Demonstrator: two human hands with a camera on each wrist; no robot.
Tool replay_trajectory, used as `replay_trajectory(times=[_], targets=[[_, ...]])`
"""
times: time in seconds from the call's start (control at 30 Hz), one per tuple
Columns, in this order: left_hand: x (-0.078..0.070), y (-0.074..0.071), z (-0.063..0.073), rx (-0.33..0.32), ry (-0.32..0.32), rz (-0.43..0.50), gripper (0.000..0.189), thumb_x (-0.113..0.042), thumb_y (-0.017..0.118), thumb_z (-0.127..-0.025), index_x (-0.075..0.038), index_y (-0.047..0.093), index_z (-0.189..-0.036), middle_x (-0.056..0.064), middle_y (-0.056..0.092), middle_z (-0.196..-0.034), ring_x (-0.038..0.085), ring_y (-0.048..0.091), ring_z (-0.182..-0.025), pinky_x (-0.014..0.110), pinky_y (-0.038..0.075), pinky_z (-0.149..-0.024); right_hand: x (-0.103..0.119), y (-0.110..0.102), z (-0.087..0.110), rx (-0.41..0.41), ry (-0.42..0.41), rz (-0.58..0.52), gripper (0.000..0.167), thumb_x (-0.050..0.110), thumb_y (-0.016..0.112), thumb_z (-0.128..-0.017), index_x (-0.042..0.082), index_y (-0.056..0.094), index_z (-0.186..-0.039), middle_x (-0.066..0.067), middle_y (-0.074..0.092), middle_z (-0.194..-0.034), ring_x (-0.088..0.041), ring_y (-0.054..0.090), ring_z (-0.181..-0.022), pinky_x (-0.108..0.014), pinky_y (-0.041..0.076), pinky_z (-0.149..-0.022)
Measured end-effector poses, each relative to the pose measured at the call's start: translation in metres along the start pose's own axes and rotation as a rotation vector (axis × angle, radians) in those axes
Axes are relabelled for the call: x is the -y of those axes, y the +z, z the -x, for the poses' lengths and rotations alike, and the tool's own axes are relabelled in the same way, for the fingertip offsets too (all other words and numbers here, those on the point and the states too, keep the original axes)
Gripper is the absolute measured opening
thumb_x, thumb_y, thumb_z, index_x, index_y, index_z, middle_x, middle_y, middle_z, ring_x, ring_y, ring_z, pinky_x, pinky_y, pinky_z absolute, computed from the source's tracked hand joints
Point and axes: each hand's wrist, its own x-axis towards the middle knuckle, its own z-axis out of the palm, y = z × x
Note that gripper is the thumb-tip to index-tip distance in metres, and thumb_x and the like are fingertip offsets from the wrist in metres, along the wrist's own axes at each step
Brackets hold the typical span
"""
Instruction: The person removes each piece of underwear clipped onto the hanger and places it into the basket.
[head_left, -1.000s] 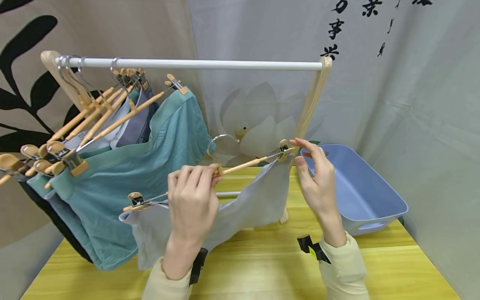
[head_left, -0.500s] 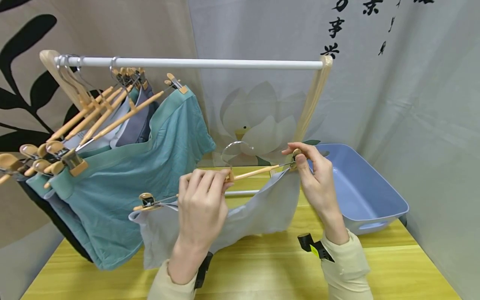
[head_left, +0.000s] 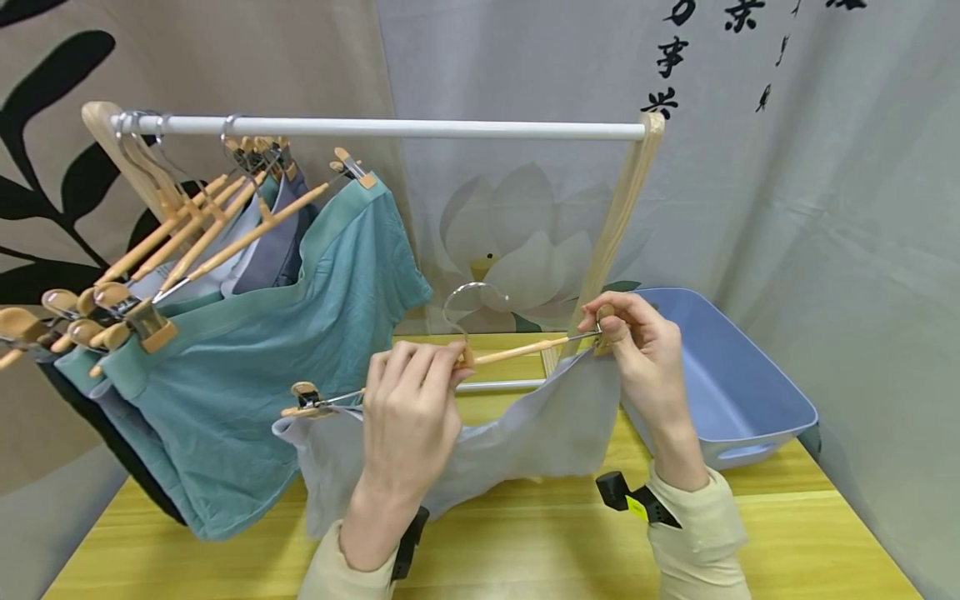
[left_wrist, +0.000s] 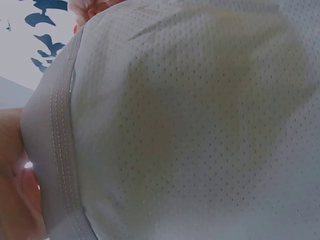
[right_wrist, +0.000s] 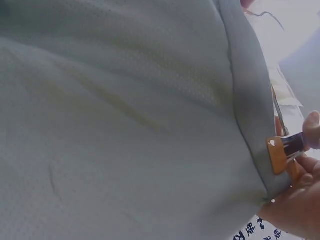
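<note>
My left hand (head_left: 411,412) grips a wooden clip hanger (head_left: 521,349) at the middle of its bar, just under the metal hook (head_left: 477,286). A light grey garment (head_left: 551,425) with a stitched waistband (left_wrist: 60,125) hangs from the hanger over the table. At the hanger's right end, my right hand (head_left: 651,354) pinches a clip (right_wrist: 277,155) between thumb and fingers. That clip sits over the waistband's corner in the right wrist view. The left clip (head_left: 306,400) is fastened on the other end of the waistband. Dotted mesh fabric fills most of both wrist views.
A rack with a white rail (head_left: 450,128) stands behind the hands. Several clip hangers with garments crowd its left end, teal shorts (head_left: 330,292) frontmost. A blue plastic basin (head_left: 738,367) sits at the right on the yellow wood table (head_left: 540,542).
My left hand has carried the hanger and grey garment slightly right and down. My right hand, its fingers spread by the right clip one second ago, has closed around that clip.
</note>
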Motion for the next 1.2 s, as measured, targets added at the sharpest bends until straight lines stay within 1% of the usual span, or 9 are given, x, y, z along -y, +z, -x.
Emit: replay_trajectory(times=[0.1,0.23,0.33,0.47,0.67,0.83,0.93,1.1,1.2], targets=[[0.0003,0.0011,0.0,-0.009,0.017,-0.003,0.013,-0.013,0.063,-0.088,-0.001,0.069,-0.087,0.008,0.066,-0.074,0.025,0.056,-0.07,0.036,0.043,-0.067,0.0008,-0.0009,0.0002,-0.007,-0.014,-0.011,0.035,0.021,0.058,-0.091,-0.013,0.06,-0.094,0.012,0.068,-0.079,-0.002,0.064,-0.078,-0.013,0.048,-0.072],[0.0,0.0012,-0.0005,-0.012,0.023,-0.001,0.013,-0.013,0.063,-0.088,-0.001,0.069,-0.087,0.008,0.066,-0.074,0.025,0.055,-0.07,0.036,0.042,-0.066,0.001,-0.0019,0.0003,-0.015,-0.011,-0.029,0.022,0.022,0.058,-0.09,0.002,0.065,-0.095,0.012,0.067,-0.078,-0.002,0.064,-0.077,-0.014,0.048,-0.072],[-0.0005,0.001,-0.001,-0.008,0.02,0.0,0.013,-0.013,0.063,-0.088,-0.002,0.069,-0.087,0.007,0.066,-0.074,0.025,0.055,-0.07,0.036,0.042,-0.066,0.0008,-0.0024,0.0006,-0.023,-0.001,-0.021,0.017,0.026,0.059,-0.089,0.011,0.066,-0.096,0.014,0.067,-0.077,-0.001,0.064,-0.077,-0.014,0.048,-0.071],[-0.0013,0.0007,-0.0012,0.005,0.019,-0.001,0.012,-0.013,0.063,-0.088,-0.003,0.069,-0.087,0.007,0.066,-0.074,0.024,0.055,-0.07,0.035,0.043,-0.066,0.001,-0.0028,0.0009,-0.035,0.008,-0.01,0.016,0.027,0.059,-0.089,0.014,0.066,-0.095,0.015,0.067,-0.076,0.0,0.064,-0.075,-0.013,0.046,-0.068],[-0.0019,0.0006,-0.0015,0.012,0.02,0.003,0.012,-0.013,0.063,-0.088,-0.003,0.069,-0.088,0.007,0.067,-0.075,0.024,0.056,-0.071,0.035,0.043,-0.065,0.0003,-0.0034,0.001,-0.045,0.018,0.005,0.02,0.029,0.059,-0.089,0.011,0.066,-0.093,0.015,0.066,-0.075,0.0,0.063,-0.074,-0.014,0.043,-0.065],[-0.0024,0.0012,-0.0015,0.009,0.016,0.007,0.013,-0.014,0.063,-0.088,-0.002,0.069,-0.088,0.008,0.067,-0.075,0.026,0.056,-0.071,0.035,0.043,-0.064,0.0001,-0.0041,0.0011,-0.046,0.018,0.01,0.024,0.028,0.059,-0.089,0.006,0.066,-0.092,0.015,0.066,-0.075,-0.001,0.063,-0.073,-0.014,0.045,-0.066],[-0.0029,0.0016,-0.0013,0.011,0.015,0.009,0.013,-0.013,0.064,-0.088,-0.002,0.069,-0.088,0.008,0.067,-0.074,0.026,0.056,-0.071,0.035,0.043,-0.064,0.0004,-0.0045,0.0011,-0.046,0.012,0.026,0.029,0.029,0.059,-0.089,0.001,0.066,-0.091,0.015,0.066,-0.075,-0.001,0.063,-0.074,-0.014,0.046,-0.067],[-0.0036,0.0031,-0.0009,0.01,0.018,0.013,0.012,-0.012,0.064,-0.088,-0.002,0.069,-0.087,0.008,0.067,-0.074,0.025,0.056,-0.07,0.034,0.042,-0.063,-0.0001,-0.0053,0.0008,-0.044,0.003,0.02,0.037,0.023,0.059,-0.091,-0.014,0.06,-0.091,0.014,0.066,-0.075,-0.001,0.063,-0.074,-0.013,0.047,-0.067],[-0.004,0.0041,-0.0008,0.006,0.021,0.014,0.012,-0.012,0.064,-0.088,-0.002,0.069,-0.087,0.008,0.066,-0.074,0.025,0.056,-0.07,0.034,0.042,-0.063,-0.0007,-0.0062,0.0004,-0.044,0.001,0.017,0.034,0.022,0.059,-0.092,-0.011,0.062,-0.09,0.014,0.065,-0.075,-0.001,0.062,-0.073,-0.013,0.046,-0.066]])
